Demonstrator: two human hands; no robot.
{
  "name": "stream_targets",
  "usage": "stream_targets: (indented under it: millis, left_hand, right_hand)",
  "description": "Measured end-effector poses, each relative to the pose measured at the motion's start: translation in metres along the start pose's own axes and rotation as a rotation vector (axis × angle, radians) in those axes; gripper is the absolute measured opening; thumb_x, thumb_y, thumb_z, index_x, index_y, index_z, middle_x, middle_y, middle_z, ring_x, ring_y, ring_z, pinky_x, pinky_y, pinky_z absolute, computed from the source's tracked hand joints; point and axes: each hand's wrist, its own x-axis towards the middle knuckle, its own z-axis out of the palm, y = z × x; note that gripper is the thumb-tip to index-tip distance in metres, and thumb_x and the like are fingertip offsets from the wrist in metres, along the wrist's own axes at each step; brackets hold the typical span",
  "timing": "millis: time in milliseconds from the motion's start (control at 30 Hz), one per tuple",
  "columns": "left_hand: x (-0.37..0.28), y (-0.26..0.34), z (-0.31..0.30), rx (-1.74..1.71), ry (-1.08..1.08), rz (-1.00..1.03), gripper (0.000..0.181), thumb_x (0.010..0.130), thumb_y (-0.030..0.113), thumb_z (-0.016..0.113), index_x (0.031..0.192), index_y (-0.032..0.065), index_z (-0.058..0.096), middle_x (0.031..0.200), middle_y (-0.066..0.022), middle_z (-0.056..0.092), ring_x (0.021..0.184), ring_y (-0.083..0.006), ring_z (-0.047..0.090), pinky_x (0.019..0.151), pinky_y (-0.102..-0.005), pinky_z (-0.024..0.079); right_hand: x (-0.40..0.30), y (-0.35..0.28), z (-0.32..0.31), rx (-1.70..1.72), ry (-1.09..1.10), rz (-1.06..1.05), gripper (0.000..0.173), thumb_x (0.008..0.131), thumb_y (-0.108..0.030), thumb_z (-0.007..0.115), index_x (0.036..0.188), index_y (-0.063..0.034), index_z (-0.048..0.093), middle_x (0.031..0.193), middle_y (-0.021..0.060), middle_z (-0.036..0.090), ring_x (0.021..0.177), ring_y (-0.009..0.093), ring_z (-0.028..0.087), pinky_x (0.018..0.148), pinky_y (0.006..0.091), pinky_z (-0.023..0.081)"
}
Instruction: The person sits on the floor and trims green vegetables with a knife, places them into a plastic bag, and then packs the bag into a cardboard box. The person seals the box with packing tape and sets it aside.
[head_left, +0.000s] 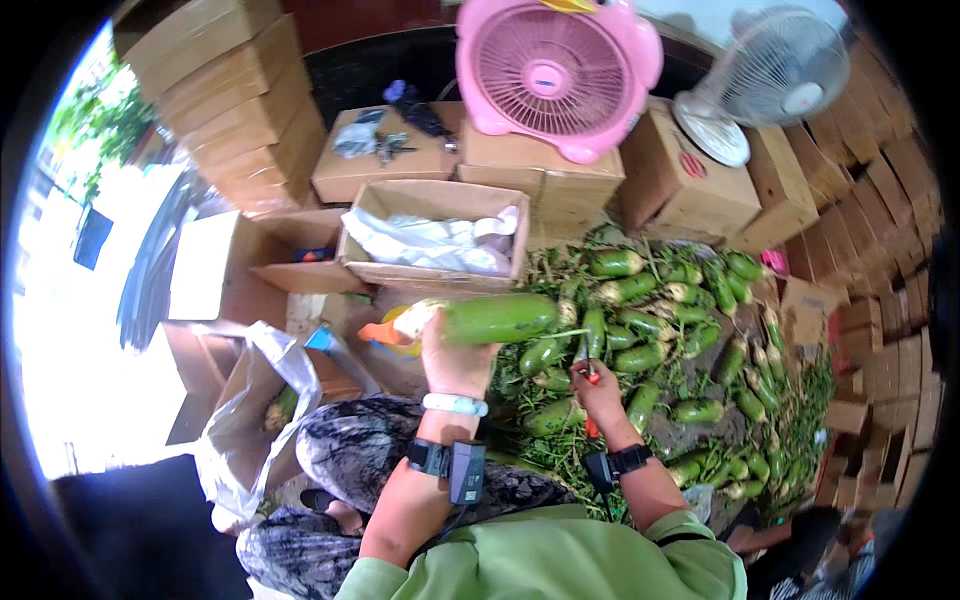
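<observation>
My left hand (456, 364) holds a large green radish (501, 318) level by its pale root end. A thin green stalk juts from its right end towards the tool in my right hand (598, 390). That hand grips a small cutting tool with orange-red handles (592, 377); its dark, narrow metal part points up, and whether it is shears or a knife cannot be told. Beneath and right of both hands, many green radishes (637, 357) lie among cut leaves on the ground. An orange object (379, 332) shows just left of the held radish, partly hidden.
An open cardboard box with a white plastic liner (431, 255) stands ahead. A plastic-lined box (247, 420) at left has a radish inside. A pink fan (546, 79) and a white fan (784, 75) stand on boxes behind. Another person's arm (761, 537) shows at lower right.
</observation>
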Motion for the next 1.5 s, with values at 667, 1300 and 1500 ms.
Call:
stream_targets:
  millis: [667, 1300, 1500]
  left_hand:
    - [-0.194, 0.173, 0.046, 1.54, -0.083, 1.69, 0.037, 0.086, 0.024, 0.06, 0.119, 0.0139, 0.047, 0.115, -0.0054, 0.055, 0.112, -0.0251, 0.051, 0.099, -0.0495, 0.037]
    - [-0.298, 0.183, -0.078, 0.512, -0.159, 0.867, 0.083, 0.077, 0.002, 0.063, 0.145, 0.0118, 0.017, 0.138, -0.0125, 0.034, 0.129, -0.0269, 0.036, 0.103, -0.0407, 0.035]
    - [-0.324, 0.19, -0.095, 1.226, 0.431, 1.293, 0.092, 0.063, 0.01, 0.081, 0.137, 0.0031, 0.028, 0.134, -0.0123, 0.038, 0.119, -0.0215, 0.045, 0.096, -0.0352, 0.041]
  right_hand:
    - [-0.119, -0.251, 0.153, 0.591, -1.022, -0.075, 0.021, 0.082, -0.015, 0.068, 0.091, -0.0093, 0.049, 0.089, 0.0149, 0.064, 0.073, 0.022, 0.066, 0.047, 0.0244, 0.045]
    - [-0.191, -0.231, 0.274, 0.313, -1.297, 0.073, 0.03, 0.073, 0.0, 0.067, 0.095, -0.0073, 0.047, 0.095, 0.0041, 0.059, 0.089, 0.016, 0.059, 0.08, 0.0293, 0.047]
    - [-0.253, -0.226, 0.319, 0.018, -1.263, -0.464, 0.039, 0.068, 0.008, 0.072, 0.082, -0.0064, 0.039, 0.103, 0.0165, 0.059, 0.099, 0.02, 0.058, 0.084, 0.032, 0.048]
